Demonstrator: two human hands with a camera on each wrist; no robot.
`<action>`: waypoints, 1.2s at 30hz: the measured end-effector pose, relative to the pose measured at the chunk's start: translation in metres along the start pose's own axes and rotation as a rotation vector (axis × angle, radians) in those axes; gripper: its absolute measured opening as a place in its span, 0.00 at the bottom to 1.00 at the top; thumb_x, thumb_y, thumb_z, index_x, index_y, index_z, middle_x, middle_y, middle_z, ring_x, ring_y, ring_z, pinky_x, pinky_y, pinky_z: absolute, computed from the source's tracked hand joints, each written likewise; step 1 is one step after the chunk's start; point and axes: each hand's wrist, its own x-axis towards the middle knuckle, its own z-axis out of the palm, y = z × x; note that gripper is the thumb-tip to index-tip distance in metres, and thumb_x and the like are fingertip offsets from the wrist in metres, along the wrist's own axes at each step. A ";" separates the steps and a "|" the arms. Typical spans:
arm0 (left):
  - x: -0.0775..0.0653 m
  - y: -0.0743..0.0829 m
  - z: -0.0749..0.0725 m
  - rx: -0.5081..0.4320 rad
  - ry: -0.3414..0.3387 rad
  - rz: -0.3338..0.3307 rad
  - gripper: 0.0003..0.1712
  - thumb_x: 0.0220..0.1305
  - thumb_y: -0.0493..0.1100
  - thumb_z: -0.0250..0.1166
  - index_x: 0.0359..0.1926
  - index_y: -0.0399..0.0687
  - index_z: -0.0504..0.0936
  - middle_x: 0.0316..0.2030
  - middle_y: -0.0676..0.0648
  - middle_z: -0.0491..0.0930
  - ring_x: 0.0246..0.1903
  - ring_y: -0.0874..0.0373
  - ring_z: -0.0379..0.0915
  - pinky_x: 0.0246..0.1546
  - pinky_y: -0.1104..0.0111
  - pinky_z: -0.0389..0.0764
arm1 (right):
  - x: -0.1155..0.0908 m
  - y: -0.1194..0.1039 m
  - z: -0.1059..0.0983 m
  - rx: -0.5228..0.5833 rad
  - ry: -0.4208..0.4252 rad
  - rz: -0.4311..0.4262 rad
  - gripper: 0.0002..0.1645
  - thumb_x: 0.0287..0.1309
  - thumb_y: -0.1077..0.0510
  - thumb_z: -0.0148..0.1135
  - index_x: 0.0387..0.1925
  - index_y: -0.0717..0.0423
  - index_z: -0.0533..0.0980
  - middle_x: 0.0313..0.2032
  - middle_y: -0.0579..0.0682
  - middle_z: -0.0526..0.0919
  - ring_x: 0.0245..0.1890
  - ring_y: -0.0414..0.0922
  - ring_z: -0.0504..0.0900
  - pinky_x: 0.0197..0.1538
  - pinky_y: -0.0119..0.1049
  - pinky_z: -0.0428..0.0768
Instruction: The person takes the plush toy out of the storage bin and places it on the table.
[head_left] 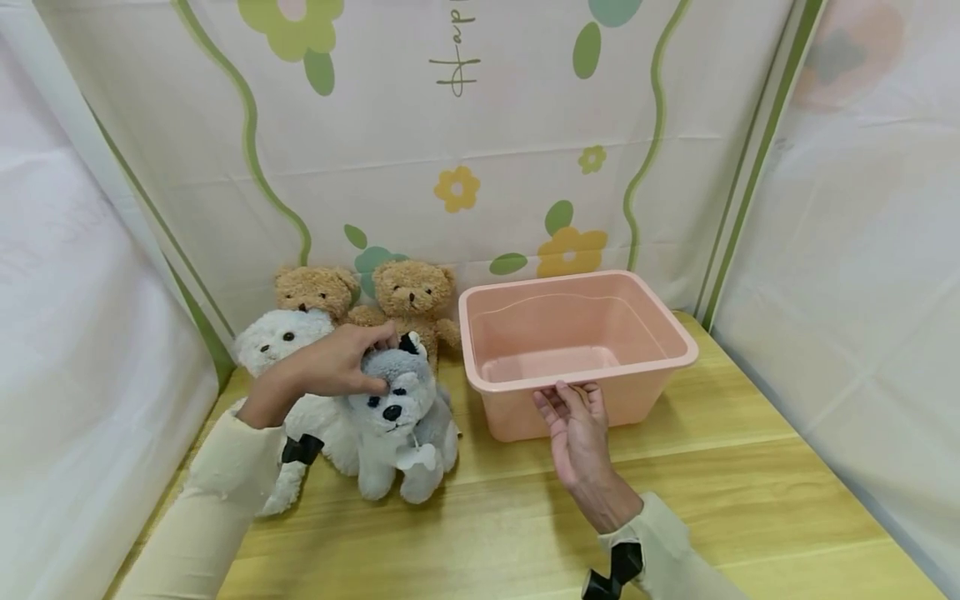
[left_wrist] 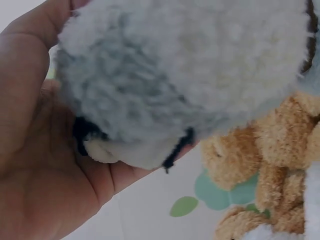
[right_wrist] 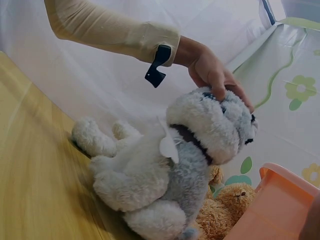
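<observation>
A grey-and-white plush husky [head_left: 408, 417] with a dark collar and a white tag sits upright on the table. My left hand [head_left: 337, 360] grips the top of its head from above, thumb on the forehead; in the left wrist view that hand [left_wrist: 55, 150] reaches round the grey fur by the ears. To the right stands a pink plastic bin [head_left: 652, 367] with nothing visible inside. My right hand [head_left: 577, 433] holds the front rim of the bin with curled fingers, partly under the lip. Only a dark sliver of that hand shows in the right wrist view.
Behind and left of the husky are a white plush dog [head_left: 273, 337] and two brown teddy bears [head_left: 412, 292] [head_left: 315, 287]. All stand on a wood-grain table [head_left: 495, 533]. A flower-print curtain [head_left: 375, 158] rises at the back, with white sheets on both sides.
</observation>
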 end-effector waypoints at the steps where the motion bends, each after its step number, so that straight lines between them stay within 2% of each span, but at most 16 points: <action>1: 0.000 -0.001 0.002 0.002 -0.003 0.000 0.18 0.54 0.42 0.71 0.44 0.51 0.73 0.34 0.51 0.76 0.30 0.60 0.67 0.34 0.65 0.70 | 0.000 0.000 0.000 0.000 0.000 0.000 0.07 0.70 0.65 0.52 0.40 0.51 0.64 0.35 0.47 0.78 0.39 0.41 0.81 0.50 0.34 0.83; 7: -0.002 -0.006 0.008 0.017 0.021 0.002 0.19 0.53 0.43 0.72 0.46 0.53 0.75 0.37 0.53 0.78 0.35 0.60 0.71 0.38 0.62 0.74 | 0.001 0.001 -0.001 0.006 -0.007 -0.005 0.07 0.70 0.64 0.52 0.40 0.51 0.64 0.36 0.47 0.78 0.39 0.42 0.81 0.51 0.34 0.83; 16: -0.008 -0.008 0.009 -0.010 0.013 -0.030 0.20 0.54 0.43 0.72 0.47 0.55 0.76 0.31 0.54 0.74 0.27 0.61 0.65 0.32 0.66 0.69 | 0.002 0.000 0.000 0.026 -0.009 0.005 0.07 0.69 0.65 0.54 0.39 0.52 0.65 0.35 0.48 0.78 0.39 0.42 0.81 0.51 0.34 0.83; 26: -0.014 -0.007 0.012 0.001 0.033 -0.035 0.21 0.54 0.46 0.73 0.48 0.55 0.77 0.33 0.55 0.78 0.29 0.63 0.70 0.32 0.68 0.72 | 0.002 0.000 0.000 0.026 -0.005 0.009 0.08 0.69 0.65 0.53 0.39 0.52 0.65 0.35 0.48 0.78 0.38 0.42 0.81 0.51 0.34 0.83; 31: -0.017 -0.006 0.013 -0.018 0.025 -0.056 0.23 0.55 0.46 0.72 0.51 0.54 0.76 0.32 0.54 0.77 0.26 0.63 0.70 0.28 0.68 0.72 | 0.002 0.000 0.000 0.012 -0.003 0.005 0.08 0.69 0.65 0.54 0.39 0.52 0.65 0.35 0.47 0.79 0.38 0.41 0.81 0.51 0.34 0.83; 36: -0.021 -0.002 0.013 0.006 0.027 -0.092 0.30 0.55 0.50 0.72 0.59 0.52 0.75 0.37 0.51 0.81 0.30 0.62 0.74 0.30 0.67 0.74 | 0.002 -0.001 -0.001 0.009 -0.010 0.005 0.08 0.69 0.65 0.54 0.40 0.52 0.64 0.35 0.47 0.79 0.38 0.42 0.81 0.51 0.34 0.83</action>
